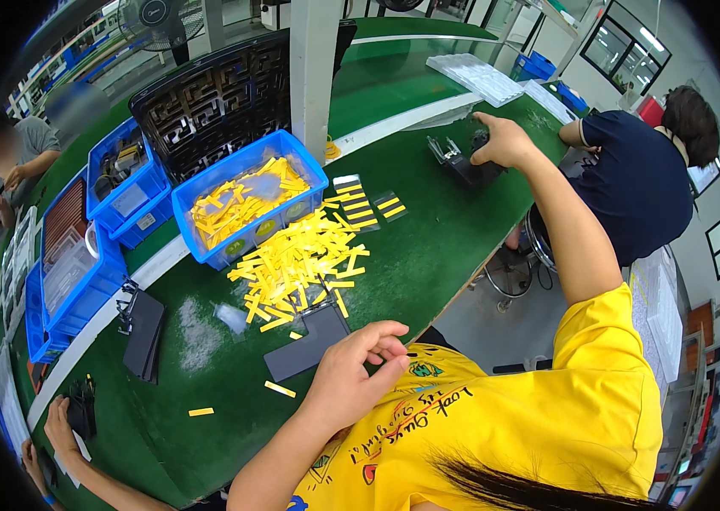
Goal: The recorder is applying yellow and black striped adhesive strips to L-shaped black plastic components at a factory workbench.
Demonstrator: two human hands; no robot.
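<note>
My right hand (506, 143) is stretched out to the far right of the green table. Its thumb and fingers are around the upper end of a black plastic part (481, 173), which lies among similar dark parts with thin upright pieces. My left hand (353, 375) hovers near the front edge, fingers loosely curled, thumb apart, with nothing visible in it. Just beyond it lies a dark grey, L-shaped flat part (304, 345). A heap of yellow strips (300, 264) touches that part's far side. Two loose yellow strips (280, 389) lie nearer to me.
A blue bin (315, 180) of yellow strips stands behind the heap, with more blue bins (91, 277) to its left. Striped label sheets (355, 204) lie beside it. More dark parts (145, 336) rest at left. Other people's hands (62, 430) work at lower left; a person (632, 175) sits at right.
</note>
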